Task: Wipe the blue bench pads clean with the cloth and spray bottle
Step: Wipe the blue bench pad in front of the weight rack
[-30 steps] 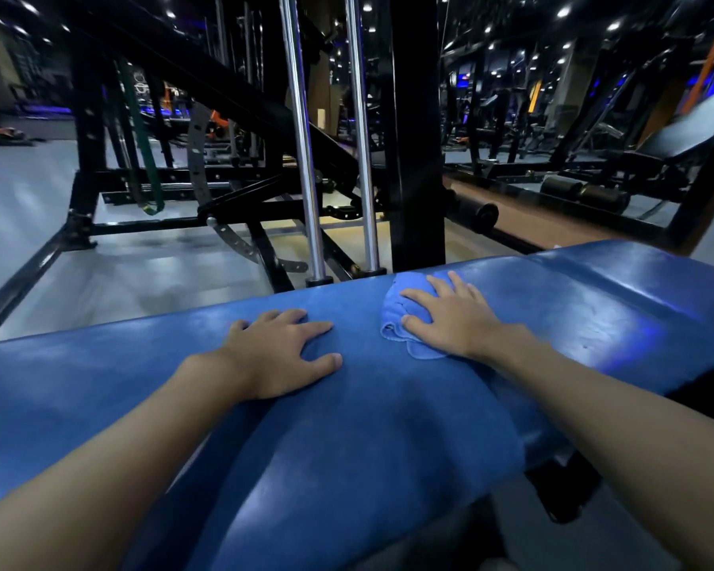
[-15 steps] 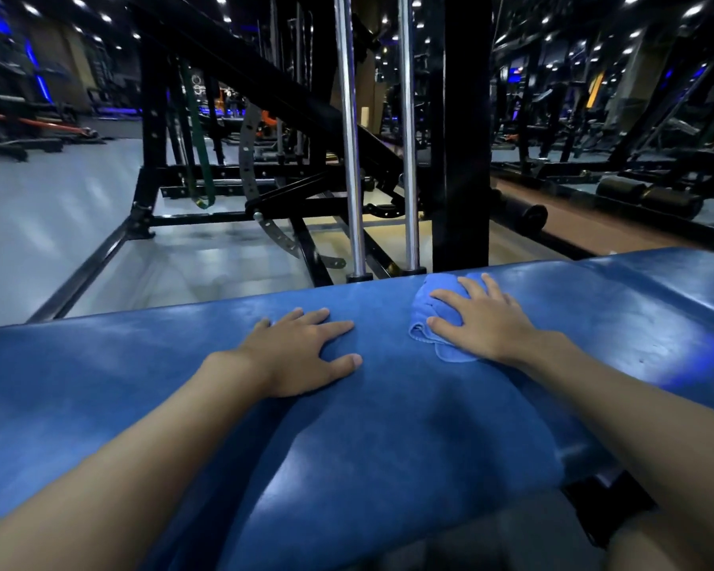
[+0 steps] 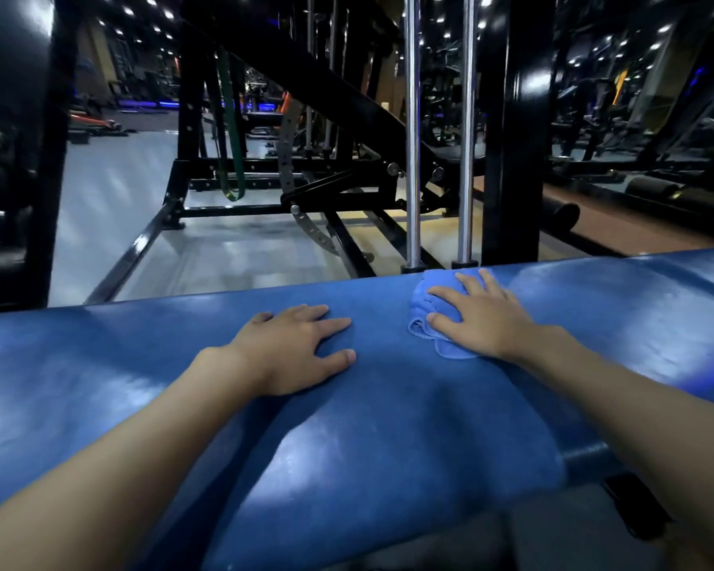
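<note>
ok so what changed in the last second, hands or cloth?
Little. The view swung: the chrome guide rods now stand right behind the cloth, not left of it; whether the cloth slid along the blue bench pad cannot be told. Nothing gripped or released. The right hand stays flat on the cloth, the left hand flat on the pad beside it.

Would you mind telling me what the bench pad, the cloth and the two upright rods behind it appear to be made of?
Bench pad: probably vinyl or faux leather, smooth and semi-glossy, given its soft light reflections. Cloth: soft matte fabric, perhaps microfibre; it bunches into folds. Rods: polished metal, likely chromed steel, judging by mirror-like streaks.
</note>
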A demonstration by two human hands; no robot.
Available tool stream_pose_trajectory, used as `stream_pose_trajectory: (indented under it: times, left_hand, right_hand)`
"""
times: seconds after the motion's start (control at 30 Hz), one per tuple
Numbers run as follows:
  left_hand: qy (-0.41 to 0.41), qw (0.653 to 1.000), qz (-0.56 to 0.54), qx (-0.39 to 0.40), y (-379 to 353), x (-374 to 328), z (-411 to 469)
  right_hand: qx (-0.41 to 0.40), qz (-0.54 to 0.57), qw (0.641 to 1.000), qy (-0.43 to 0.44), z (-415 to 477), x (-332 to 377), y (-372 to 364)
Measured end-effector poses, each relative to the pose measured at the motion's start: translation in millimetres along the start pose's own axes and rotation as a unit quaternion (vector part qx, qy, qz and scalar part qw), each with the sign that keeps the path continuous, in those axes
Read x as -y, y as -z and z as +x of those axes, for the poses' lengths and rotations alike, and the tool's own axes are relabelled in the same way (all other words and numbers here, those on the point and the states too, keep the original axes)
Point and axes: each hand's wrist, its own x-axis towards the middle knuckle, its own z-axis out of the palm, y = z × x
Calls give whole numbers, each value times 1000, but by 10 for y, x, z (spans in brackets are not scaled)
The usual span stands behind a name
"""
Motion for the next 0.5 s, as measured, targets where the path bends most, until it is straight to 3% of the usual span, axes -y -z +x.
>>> stream_pose_trajectory:
  times: [0.5]
  left_hand:
    - [80, 996, -1, -29, -39, 925, -915]
  right_hand:
    - [13, 7, 996, 93, -58, 1291, -92]
